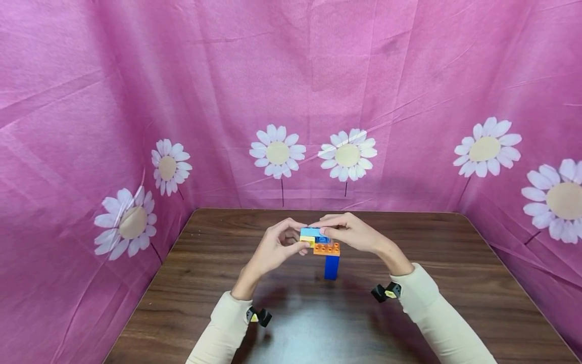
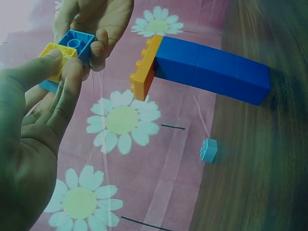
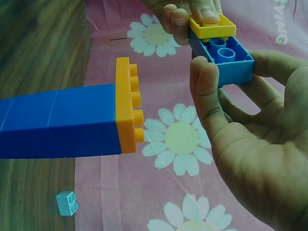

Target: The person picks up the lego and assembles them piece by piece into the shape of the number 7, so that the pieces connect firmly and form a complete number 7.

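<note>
My left hand [image 1: 271, 248] pinches a small yellow brick [image 3: 214, 31] between thumb and fingers. A longer light blue brick [image 3: 236, 73] is gripped by my right hand [image 1: 356, 233], thumb on one side and fingers on the other. The yellow brick sits against the light blue one's hollow underside, covering one end; tubes show at the other end. Both hands are raised beside and above a column of dark blue bricks [image 2: 211, 69]. An orange studded brick [image 1: 326, 249] caps that column and sticks out to one side.
Both wrist views show a small light blue brick [image 2: 209, 150] lying apart on the wooden table [image 1: 204, 298]; the head view does not show it. Pink cloth [image 1: 291, 76] with white daisies hangs behind the table and along its sides.
</note>
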The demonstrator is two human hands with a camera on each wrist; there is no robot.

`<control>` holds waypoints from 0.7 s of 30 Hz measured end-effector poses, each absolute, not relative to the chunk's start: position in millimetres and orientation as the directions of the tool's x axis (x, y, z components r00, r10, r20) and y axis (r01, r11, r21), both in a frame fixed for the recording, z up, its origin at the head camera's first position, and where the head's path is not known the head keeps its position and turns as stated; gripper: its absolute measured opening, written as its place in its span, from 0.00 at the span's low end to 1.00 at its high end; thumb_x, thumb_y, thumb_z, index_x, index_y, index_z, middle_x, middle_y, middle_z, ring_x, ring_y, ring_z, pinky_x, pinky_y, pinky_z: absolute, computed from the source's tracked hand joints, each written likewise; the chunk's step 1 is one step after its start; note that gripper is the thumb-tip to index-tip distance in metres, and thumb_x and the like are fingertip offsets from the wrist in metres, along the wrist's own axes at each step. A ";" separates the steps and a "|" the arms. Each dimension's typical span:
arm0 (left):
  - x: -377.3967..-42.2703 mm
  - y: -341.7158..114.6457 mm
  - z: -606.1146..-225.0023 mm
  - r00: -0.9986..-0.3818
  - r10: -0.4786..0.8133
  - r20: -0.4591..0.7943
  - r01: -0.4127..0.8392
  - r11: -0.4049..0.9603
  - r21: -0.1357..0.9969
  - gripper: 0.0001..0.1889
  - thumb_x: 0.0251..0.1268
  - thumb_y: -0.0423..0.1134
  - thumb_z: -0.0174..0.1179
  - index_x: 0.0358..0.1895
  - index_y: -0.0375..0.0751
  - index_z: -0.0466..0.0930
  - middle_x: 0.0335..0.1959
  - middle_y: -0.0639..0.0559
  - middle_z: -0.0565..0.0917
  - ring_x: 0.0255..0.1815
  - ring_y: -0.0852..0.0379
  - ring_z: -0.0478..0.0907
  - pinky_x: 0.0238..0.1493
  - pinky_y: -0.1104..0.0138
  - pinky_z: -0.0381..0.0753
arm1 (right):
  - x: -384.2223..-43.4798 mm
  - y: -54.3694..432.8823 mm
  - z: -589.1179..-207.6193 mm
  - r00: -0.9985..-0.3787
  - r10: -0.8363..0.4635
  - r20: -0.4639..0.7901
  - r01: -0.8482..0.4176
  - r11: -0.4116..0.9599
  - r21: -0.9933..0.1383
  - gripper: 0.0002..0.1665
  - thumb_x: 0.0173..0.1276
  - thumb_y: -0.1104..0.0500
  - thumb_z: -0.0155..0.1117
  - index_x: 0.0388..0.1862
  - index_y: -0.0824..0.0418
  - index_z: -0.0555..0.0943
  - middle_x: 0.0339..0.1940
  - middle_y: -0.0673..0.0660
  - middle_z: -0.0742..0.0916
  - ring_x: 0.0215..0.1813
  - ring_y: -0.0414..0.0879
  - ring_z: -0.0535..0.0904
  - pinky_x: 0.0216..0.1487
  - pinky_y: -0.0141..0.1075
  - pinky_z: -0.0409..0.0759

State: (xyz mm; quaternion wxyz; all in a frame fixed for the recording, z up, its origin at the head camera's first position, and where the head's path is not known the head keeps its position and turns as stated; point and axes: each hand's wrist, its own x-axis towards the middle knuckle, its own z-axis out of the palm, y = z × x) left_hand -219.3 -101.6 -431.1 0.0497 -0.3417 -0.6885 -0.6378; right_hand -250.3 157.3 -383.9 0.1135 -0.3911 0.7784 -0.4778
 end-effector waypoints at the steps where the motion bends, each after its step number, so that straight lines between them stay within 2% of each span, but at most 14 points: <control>1: -219.4 -101.4 -431.3 -0.763 0.406 0.503 0.532 -0.048 0.846 0.18 0.67 0.21 0.69 0.58 0.30 0.80 0.38 0.30 0.86 0.30 0.57 0.89 0.34 0.49 0.92 | -250.5 157.1 -384.2 -0.669 -0.717 0.198 -0.501 0.237 -0.832 0.19 0.83 0.61 0.59 0.67 0.61 0.85 0.57 0.60 0.90 0.48 0.48 0.86 0.50 0.39 0.90; 5: -219.6 -100.5 -432.2 -0.764 0.400 0.506 0.532 -0.053 0.845 0.19 0.67 0.21 0.69 0.59 0.32 0.80 0.40 0.35 0.83 0.31 0.60 0.87 0.34 0.48 0.91 | -250.5 156.2 -384.3 -0.678 -0.708 0.197 -0.502 0.250 -0.828 0.19 0.84 0.60 0.59 0.67 0.60 0.85 0.57 0.59 0.90 0.49 0.48 0.85 0.51 0.39 0.89; 9: -219.9 -100.2 -432.9 -0.750 0.375 0.545 0.579 -0.025 0.815 0.19 0.66 0.23 0.70 0.59 0.33 0.83 0.39 0.40 0.78 0.30 0.62 0.85 0.30 0.57 0.90 | -249.9 155.5 -383.4 -0.696 -0.694 0.185 -0.498 0.280 -0.821 0.19 0.84 0.58 0.59 0.67 0.60 0.85 0.55 0.58 0.91 0.46 0.51 0.85 0.48 0.37 0.87; 13: -221.1 -101.0 -434.8 -0.726 0.334 0.601 0.641 0.012 0.767 0.17 0.63 0.24 0.73 0.55 0.33 0.86 0.35 0.41 0.78 0.27 0.61 0.82 0.25 0.67 0.85 | -249.6 154.0 -382.5 -0.702 -0.689 0.180 -0.494 0.290 -0.819 0.19 0.84 0.56 0.60 0.66 0.60 0.86 0.52 0.57 0.90 0.45 0.56 0.84 0.46 0.38 0.87; 21: -224.1 -104.6 -441.6 -0.739 0.314 0.596 0.634 0.024 0.773 0.17 0.62 0.24 0.74 0.53 0.34 0.87 0.34 0.41 0.79 0.24 0.60 0.82 0.22 0.65 0.85 | -254.7 148.2 -388.5 -0.679 -0.706 0.203 -0.516 0.262 -0.816 0.17 0.83 0.60 0.60 0.64 0.60 0.87 0.52 0.56 0.91 0.45 0.52 0.85 0.49 0.41 0.88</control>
